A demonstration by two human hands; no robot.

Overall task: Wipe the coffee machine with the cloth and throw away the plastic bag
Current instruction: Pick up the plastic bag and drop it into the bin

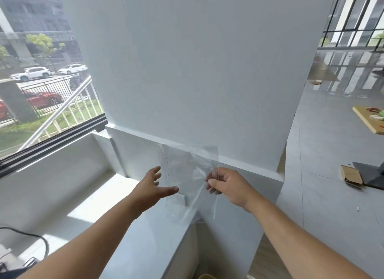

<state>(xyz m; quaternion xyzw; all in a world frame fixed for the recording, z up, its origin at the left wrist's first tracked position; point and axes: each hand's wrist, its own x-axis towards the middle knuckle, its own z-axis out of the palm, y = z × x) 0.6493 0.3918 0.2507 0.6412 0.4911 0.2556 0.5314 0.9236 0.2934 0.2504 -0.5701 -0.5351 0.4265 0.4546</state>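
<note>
A clear plastic bag (185,174) hangs in the air in front of a white pillar, crumpled where it is held. My right hand (226,185) pinches its right side between thumb and fingers. My left hand (154,185) is stretched out just left of the bag with fingers spread, holding nothing; its thumb lies at the bag's left edge. No coffee machine or cloth is in view.
A white window ledge (83,206) runs below my left arm, with a black cable (31,237) at its near left end. A wide white pillar (197,71) stands straight ahead. To the right are grey floor tiles, a wooden tabletop (369,120) and a cardboard piece (352,174).
</note>
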